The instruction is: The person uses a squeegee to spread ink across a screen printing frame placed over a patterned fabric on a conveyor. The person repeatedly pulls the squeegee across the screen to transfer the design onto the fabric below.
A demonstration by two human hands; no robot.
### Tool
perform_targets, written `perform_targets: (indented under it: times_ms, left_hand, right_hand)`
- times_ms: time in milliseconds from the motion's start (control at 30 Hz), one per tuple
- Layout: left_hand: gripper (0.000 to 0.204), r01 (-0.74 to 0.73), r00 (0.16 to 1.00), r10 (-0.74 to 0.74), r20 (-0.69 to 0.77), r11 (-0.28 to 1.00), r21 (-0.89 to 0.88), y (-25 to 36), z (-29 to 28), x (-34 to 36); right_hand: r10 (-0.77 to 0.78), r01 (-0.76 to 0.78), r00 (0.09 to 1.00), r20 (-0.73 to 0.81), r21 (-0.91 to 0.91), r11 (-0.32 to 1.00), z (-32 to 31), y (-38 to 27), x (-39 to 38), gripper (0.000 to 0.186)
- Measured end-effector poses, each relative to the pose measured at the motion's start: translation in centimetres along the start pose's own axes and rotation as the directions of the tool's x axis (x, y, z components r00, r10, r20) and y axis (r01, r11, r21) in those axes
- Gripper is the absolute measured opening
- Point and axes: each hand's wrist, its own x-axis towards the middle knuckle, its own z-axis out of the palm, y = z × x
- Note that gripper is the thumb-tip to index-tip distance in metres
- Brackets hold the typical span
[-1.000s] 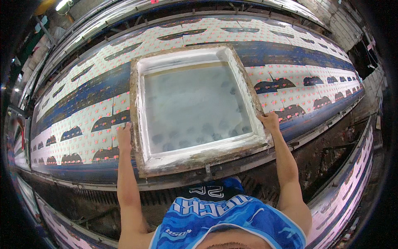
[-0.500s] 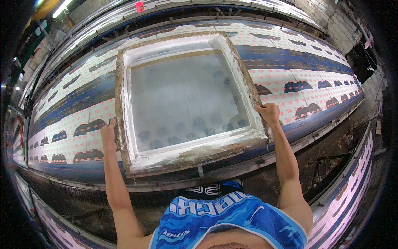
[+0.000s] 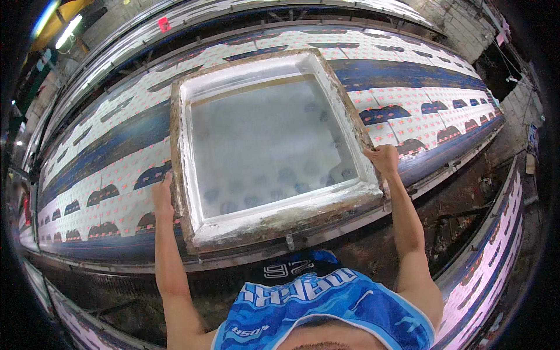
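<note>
A large screen printing frame with white-smeared wooden sides lies over the long printed table, slightly tilted to my view. Its pale translucent mesh shows faint dark round blotches, mostly toward the near edge. My left hand grips the frame's left side near its lower half. On the opposite side, my right hand is closed around the frame near its near right corner. Whether the frame touches the table or hangs just above it, I cannot tell.
White sheets with small red marks and dark curved shapes run along the table in rows, split by a worn blue strip. Another printed table stands behind me at the lower right. A small red object is on the far table.
Both hands have carried the frame to the right along the table. More dark printed shapes show at its left, and some on the right are now nearer its edge.
</note>
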Motion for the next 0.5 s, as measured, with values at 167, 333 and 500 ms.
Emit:
perform_targets:
  times_ms: [167, 333, 500]
  left_hand:
    - [0.037, -0.056, 0.998, 0.051, 0.037, 0.986, 0.155, 0.4, 5.7, -1.1]
    - [0.04, -0.166, 0.986, 0.166, -0.019, 0.986, -0.006, -2.5, 13.6, -0.8]
    - [0.037, -0.072, 0.997, 0.074, -0.026, 0.994, 0.087, -0.9, 22.9, -5.2]
  right_hand:
    - [-0.028, 0.028, 0.998, -0.064, -0.005, 1.0, -2.8, 5.2, 2.5, 0.055]
    - [-0.062, 0.055, 0.996, -0.065, -0.094, 0.994, -4.6, 12.3, 8.6, 0.058]
    - [-0.046, 0.045, 0.998, -0.03, -0.035, 0.998, -5.0, 20.4, 14.4, 0.058]
